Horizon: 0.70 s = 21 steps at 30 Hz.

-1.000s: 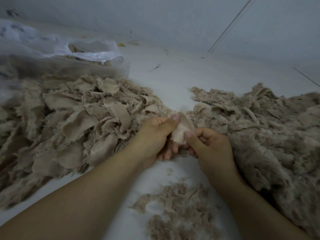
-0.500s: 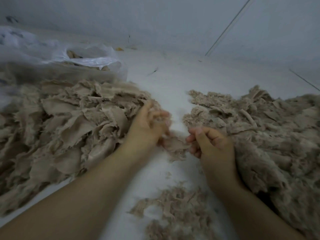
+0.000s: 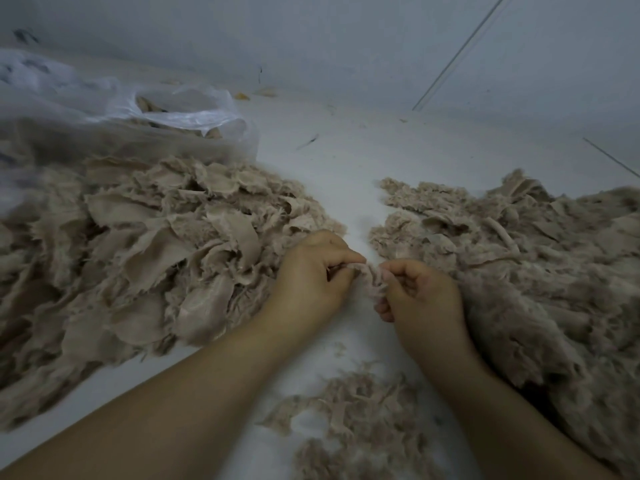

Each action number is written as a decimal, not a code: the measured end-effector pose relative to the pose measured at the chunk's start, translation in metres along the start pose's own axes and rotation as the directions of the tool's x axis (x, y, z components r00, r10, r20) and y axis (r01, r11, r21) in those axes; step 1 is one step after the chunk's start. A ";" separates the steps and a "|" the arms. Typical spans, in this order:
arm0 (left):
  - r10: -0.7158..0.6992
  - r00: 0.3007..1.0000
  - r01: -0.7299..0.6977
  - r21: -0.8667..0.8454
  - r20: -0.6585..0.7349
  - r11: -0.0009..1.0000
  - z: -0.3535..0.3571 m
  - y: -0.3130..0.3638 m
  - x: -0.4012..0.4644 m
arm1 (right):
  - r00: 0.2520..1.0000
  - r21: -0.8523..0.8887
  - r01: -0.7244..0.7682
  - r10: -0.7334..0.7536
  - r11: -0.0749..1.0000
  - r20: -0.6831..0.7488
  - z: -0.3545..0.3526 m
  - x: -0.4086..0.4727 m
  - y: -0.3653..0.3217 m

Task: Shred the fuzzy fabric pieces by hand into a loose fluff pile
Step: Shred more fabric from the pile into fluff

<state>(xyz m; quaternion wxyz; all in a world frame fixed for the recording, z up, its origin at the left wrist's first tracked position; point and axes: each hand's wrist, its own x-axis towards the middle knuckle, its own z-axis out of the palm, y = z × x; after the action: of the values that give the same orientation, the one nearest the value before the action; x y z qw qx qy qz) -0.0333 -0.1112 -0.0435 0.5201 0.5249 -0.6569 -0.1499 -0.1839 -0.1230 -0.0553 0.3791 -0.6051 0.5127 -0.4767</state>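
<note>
A small beige fuzzy fabric piece [image 3: 372, 280] hangs bunched between my two hands above the white floor. My left hand [image 3: 311, 275] pinches its left end with curled fingers. My right hand [image 3: 420, 292] grips its right side, fingers curled round it. To the left lies a big heap of torn beige fabric pieces [image 3: 138, 258]. On the right spreads the loose fluff pile [image 3: 519, 265], touching my right wrist.
A clear plastic bag [image 3: 180, 112] holding more fabric sits at the back left behind the heap. A small scatter of fluff scraps [image 3: 353, 417] lies on the white floor [image 3: 346, 168] between my forearms. A grey wall runs along the back.
My left hand reached to the heap's edge half a second ago, then came back to the middle. Both hands now hold a bunched fabric piece between them.
</note>
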 end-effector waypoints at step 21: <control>-0.384 0.885 0.465 -0.559 0.264 0.686 0.002 -0.002 0.002 | 0.987 0.178 0.084 -0.107 0.980 0.124 -0.002 -0.005 -0.002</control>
<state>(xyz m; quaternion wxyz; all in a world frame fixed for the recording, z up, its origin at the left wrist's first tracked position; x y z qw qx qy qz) -0.0344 -0.1146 -0.0445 0.5689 0.4566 -0.4647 -0.5019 -0.1856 -0.1179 -0.0533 0.4400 -0.6243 0.4137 -0.4955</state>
